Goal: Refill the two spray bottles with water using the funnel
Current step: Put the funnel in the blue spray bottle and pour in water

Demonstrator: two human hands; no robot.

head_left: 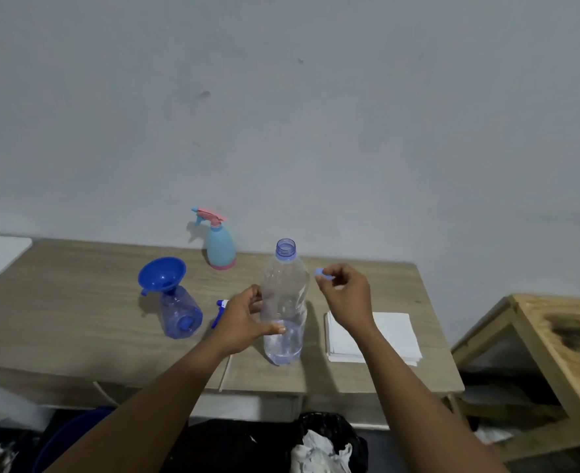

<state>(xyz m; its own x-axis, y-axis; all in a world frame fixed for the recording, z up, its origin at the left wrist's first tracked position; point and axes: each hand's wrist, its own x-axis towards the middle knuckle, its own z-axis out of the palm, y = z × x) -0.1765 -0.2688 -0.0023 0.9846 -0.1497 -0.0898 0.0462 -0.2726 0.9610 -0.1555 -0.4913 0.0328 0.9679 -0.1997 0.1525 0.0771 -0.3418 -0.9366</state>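
A pale wood-grain surface (77, 268) runs along a plain grey wall (281, 97) marked with a few small scuffs. At the back, near the wall, stands the light-blue sprayer (221, 247) with its pink trigger head on. Left of centre stands a clear blue bottle (179, 317) with no head, a blue funnel (162, 275) seated in its neck and leaning a little. Just beside it on the surface lies a blue-and-white trigger head (219, 310), partly hidden by the left hand.

In the middle stands an open water bottle (285, 302), water only in its lower part. The left hand (244, 322) is wrapped around its lower body, thumb across the front. The right hand (344, 295) is raised just right of the bottle's shoulder, fingertips pinched on a small blue cap (322, 274).

A stack of white napkins (394, 336) lies to the right, under the right forearm. Beyond the surface's right end stands a raw wooden frame (561, 353) with a dark stain. Below the front edge sits a bin with a black liner (332, 442) holding crumpled paper.
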